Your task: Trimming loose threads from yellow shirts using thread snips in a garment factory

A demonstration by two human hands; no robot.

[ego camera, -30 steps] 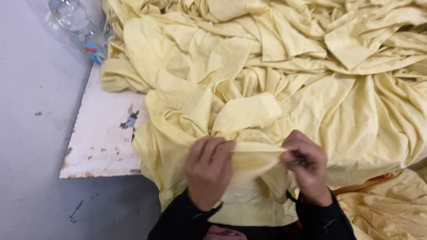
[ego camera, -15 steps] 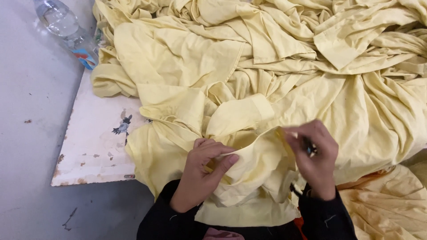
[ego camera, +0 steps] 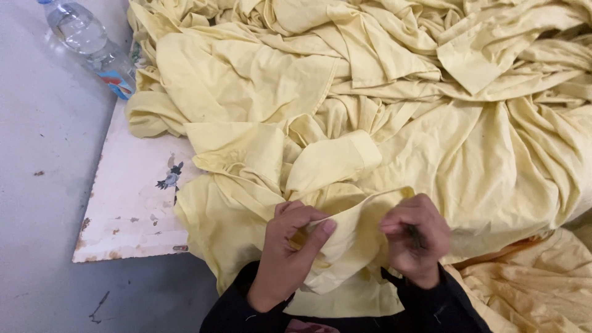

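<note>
Both hands have drawn closer to the body since the earlier frames, and the fabric edge that was stretched between them now hangs slacker, folded toward the left hand. The view has also shifted: more of the plastic bottle (ego camera: pixel 92 46) at upper left is in sight than before.

Left hand (ego camera: pixel 290 253): closed on a fold of the pale yellow fabric piece (ego camera: pixel 345 246), thumb pressed against its edge, fingers curled behind. Right hand (ego camera: pixel 414 240): curled narrow, pinching the same edge from the opposite side; a small dark item sits in its grip, too obscured to identify. The two hands are near each other, with a short span of cloth between them.

The held piece lies at the near edge of the tabletop (ego camera: pixel 132 216), a worn white board, and runs up into a large heap of yellow fabric (ego camera: pixel 382 92) covering most of the surface. More yellow cloth (ego camera: pixel 530 283) hangs lower right.

Judgement: the step in hand is working along or examining one edge of the piece. Continuing would call for a steady pinch and a fresh length fed through the fingers.
</note>
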